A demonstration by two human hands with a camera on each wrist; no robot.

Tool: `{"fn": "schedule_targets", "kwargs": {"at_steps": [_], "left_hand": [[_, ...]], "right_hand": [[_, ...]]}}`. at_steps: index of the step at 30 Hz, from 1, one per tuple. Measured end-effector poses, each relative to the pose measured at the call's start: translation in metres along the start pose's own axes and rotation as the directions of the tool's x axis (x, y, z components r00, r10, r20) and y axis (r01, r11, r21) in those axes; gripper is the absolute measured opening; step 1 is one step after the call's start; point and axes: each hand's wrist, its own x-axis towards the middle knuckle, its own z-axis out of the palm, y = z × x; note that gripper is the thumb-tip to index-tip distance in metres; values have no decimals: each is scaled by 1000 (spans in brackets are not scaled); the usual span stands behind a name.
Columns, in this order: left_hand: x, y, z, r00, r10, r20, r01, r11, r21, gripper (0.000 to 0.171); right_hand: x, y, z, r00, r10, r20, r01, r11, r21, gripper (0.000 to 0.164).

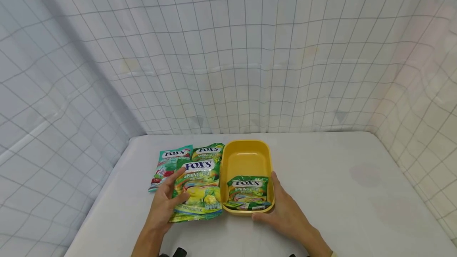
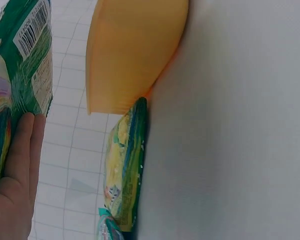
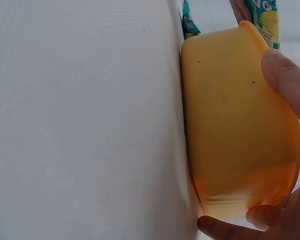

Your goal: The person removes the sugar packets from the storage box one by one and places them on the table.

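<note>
My left hand [image 1: 163, 201] grips a green Fox's Spring Tea candy bag [image 1: 198, 187], its thumb across the front and its fingers at the back. In the left wrist view, that bag [image 2: 25, 65] is raised off the table, its barcode side showing. The yellow plastic tub [image 1: 246, 162] stands just right of it, with another Spring Tea bag [image 1: 248, 191] lying in its near end. My right hand [image 1: 287, 209] holds the tub's near right corner, thumb on the near wall and fingers along the right side, as the right wrist view of the tub [image 3: 235, 115] shows.
Left of the tub, a further Spring Tea bag [image 1: 208, 152] and a teal Mint Blossom candy bag [image 1: 169, 165] lie on the white table [image 1: 339, 193], partly covered by the held bag. White grid-patterned curtains [image 1: 235, 50] enclose the back and sides.
</note>
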Motion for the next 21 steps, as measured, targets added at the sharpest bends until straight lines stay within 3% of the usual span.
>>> {"fn": "schedule_targets", "kwargs": {"at_steps": [9,15,21], "left_hand": [[-4,-2,-11,1000,3,12,-3,1000,13,75],[-6,-1,-22,1000,12,-20,-11,997,71,74],[-7,-10,-25,999,-27,-28,29,997,68,74]], "right_hand": [[2,-2,2,1000,-3,-8,3,1000,13,141],[3,-4,2,1000,-1,-3,1,1000,5,140],[1,-4,-1,1000,24,12,-24,1000,-4,141]]}}
